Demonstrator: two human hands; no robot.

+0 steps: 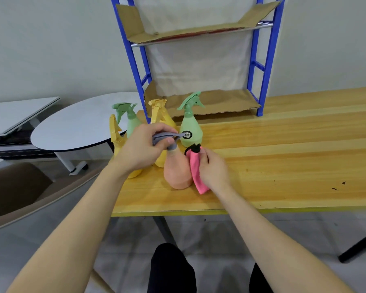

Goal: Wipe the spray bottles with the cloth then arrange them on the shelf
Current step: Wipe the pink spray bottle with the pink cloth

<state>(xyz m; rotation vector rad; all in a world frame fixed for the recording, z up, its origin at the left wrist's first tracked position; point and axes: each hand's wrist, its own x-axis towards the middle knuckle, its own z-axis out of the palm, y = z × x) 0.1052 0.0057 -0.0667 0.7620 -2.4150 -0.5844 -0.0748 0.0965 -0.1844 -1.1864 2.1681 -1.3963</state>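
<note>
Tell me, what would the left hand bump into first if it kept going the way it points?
Most likely the green bottle with the black sticker, just beyond the left hand and the grey sprayer it grips; depth is hard to judge.

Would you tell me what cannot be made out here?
Head view:
Sprayer of the pink bottle: mostly under the left hand.
Label on the green bottle: too small to read.
Body of nearest yellow bottle: behind that hand.
Top of shelf: cut off by upper edge.
</note>
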